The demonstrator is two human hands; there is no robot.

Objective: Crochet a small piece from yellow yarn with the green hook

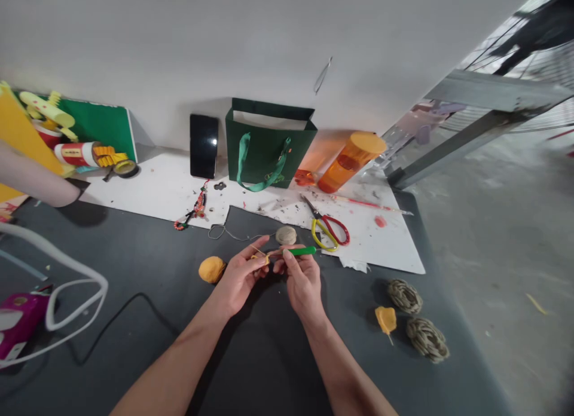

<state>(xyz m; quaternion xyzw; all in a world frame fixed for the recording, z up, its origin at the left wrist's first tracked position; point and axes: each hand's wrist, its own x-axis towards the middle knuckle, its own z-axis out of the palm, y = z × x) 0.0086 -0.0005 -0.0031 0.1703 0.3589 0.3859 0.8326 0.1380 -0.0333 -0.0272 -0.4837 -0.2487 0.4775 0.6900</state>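
My right hand (303,280) is closed round a crochet hook (302,250) with a green handle, its tip pointing left. Between the fingers of my left hand (242,277) is a small piece of yellow crochet (265,259), with a yellow strand running over the raised index finger. The hook's tip meets the piece, though fingers partly hide that spot. Just left of my left hand lies a yellow yarn ball (212,269). A beige yarn ball (286,235) sits beyond the hands, a thin grey strand trailing left from it.
Scissors (323,225) with red and yellow handles lie beyond my right hand. To the right are a small yellow crocheted piece (386,320) and two grey-green yarn bundles (427,339). A dark green bag (271,144), a phone (204,146) and an orange cylinder (351,162) stand along the wall.
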